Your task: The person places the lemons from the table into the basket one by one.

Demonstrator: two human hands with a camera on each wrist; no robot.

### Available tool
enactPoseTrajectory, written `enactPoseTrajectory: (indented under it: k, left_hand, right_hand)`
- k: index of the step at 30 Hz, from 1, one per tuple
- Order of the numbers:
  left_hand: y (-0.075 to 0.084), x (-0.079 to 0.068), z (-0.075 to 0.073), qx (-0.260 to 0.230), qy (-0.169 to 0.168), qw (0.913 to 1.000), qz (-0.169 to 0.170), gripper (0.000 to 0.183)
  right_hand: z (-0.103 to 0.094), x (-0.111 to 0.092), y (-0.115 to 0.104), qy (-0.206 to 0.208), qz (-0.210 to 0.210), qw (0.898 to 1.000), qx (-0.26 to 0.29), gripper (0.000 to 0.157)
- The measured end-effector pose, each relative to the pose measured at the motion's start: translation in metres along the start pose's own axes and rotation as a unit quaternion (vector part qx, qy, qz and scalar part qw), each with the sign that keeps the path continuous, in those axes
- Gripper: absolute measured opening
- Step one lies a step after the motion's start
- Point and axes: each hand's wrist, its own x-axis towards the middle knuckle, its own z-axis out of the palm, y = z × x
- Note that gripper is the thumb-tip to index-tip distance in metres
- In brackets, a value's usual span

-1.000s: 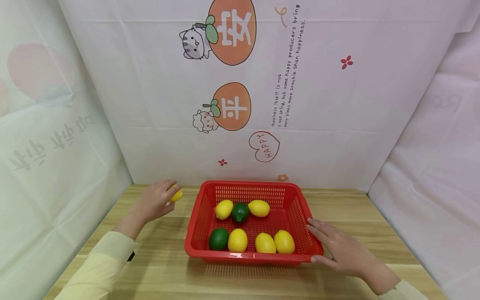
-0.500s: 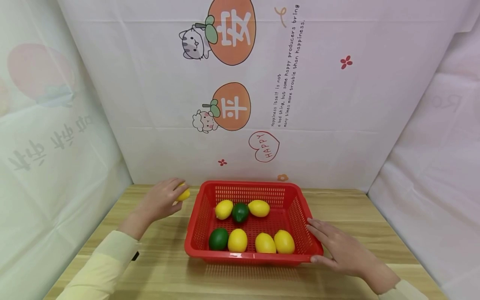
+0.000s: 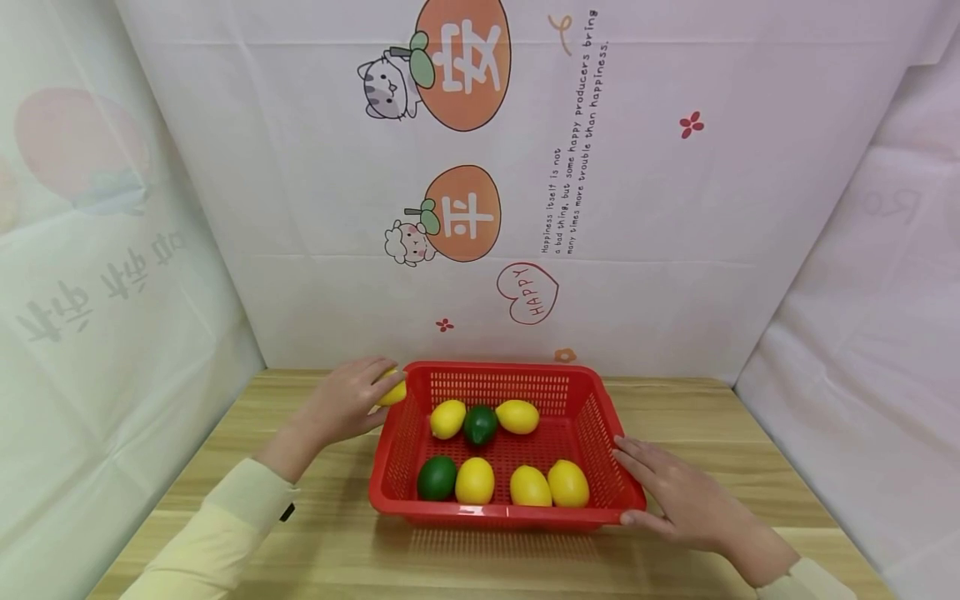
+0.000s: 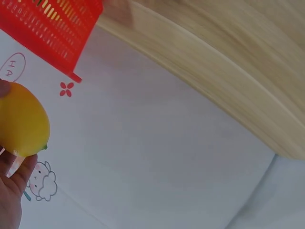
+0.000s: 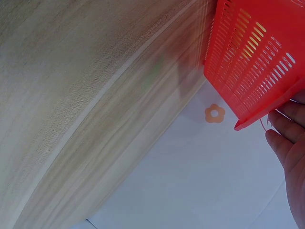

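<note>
My left hand (image 3: 348, 404) pinches a yellow lemon (image 3: 393, 389) between fingers and thumb, above the left rim of a red plastic basket (image 3: 555, 516). In the left wrist view the lemon (image 4: 24, 121) shows its pointed tip, with the fingers only partly visible. Inside the basket lie several yellow lemons (image 3: 518, 417) and two dark green fruits, one at the back (image 3: 480, 425) and one at the front left (image 3: 437, 478). My right hand (image 3: 678, 496) rests on the basket's right rim with fingers extended; in the right wrist view its fingers (image 5: 286, 126) touch the rim.
The basket stands on a wood-grain table (image 3: 675, 408) close to the back wall. A white printed cloth (image 3: 637, 317) covers that wall, and more white cloth hangs at the left (image 3: 150, 333) and right (image 3: 862, 350) sides.
My left hand has carried the lemon rightward, from beside the basket to its left rim. The right hand and the basket have stayed in place.
</note>
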Motion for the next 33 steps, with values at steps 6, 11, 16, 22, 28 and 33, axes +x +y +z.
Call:
enactPoseTrajectory:
  k: [6, 11, 16, 22, 28, 33]
  left_hand:
    - [0.008, 0.010, -0.001, -0.002, -0.002, 0.9999, 0.015, 0.055]
    - [0.016, 0.018, -0.003, -0.004, -0.001, 0.9994, 0.033, 0.054]
    - [0.023, 0.025, 0.000, -0.010, -0.003, 0.9986, 0.051, 0.051]
    - [0.032, 0.032, 0.002, -0.018, -0.013, 0.9976, 0.066, 0.050]
    - [0.040, 0.036, 0.005, -0.012, -0.040, 0.9967, 0.070, 0.051]
    - [0.045, 0.039, 0.010, -0.018, -0.065, 0.9956, 0.066, 0.052]
  right_hand:
    - [-0.001, 0.000, -0.001, 0.001, 0.000, 1.000, 0.000, 0.075]
    - [-0.002, 0.000, -0.001, 0.005, -0.003, 1.000, 0.000, 0.075]
    - [-0.002, 0.000, -0.001, 0.006, -0.005, 1.000, -0.001, 0.075]
    - [-0.002, 0.000, -0.002, 0.002, 0.001, 1.000, -0.001, 0.075]
    - [0.000, -0.001, -0.001, 0.003, 0.001, 1.000, -0.004, 0.075]
    - [0.000, -0.001, 0.000, 0.003, 0.002, 1.000, -0.006, 0.075]
